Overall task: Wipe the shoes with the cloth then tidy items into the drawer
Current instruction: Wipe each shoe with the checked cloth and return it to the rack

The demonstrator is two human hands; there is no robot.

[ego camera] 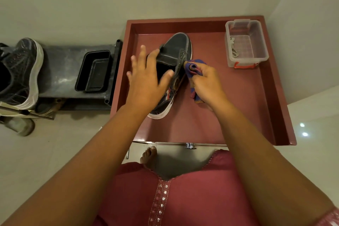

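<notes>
One dark canvas shoe with a white sole (pixel 180 49) is steadied inside the open red wooden drawer (pixel 238 101) by the spread left hand (pixel 146 80), while a bunched purple cloth (pixel 193 67) is pinched against its side by the right hand (pixel 207 82); wiping appears underway, tidying undone.

Drawer (pixel 271 97): bare floor to the right of and in front of the dark shoe (pixel 176 51); clear plastic box (pixel 245 42) fills the far right corner. Raised walls bound left, far and right sides; near edge is crossed by both forearms.
</notes>
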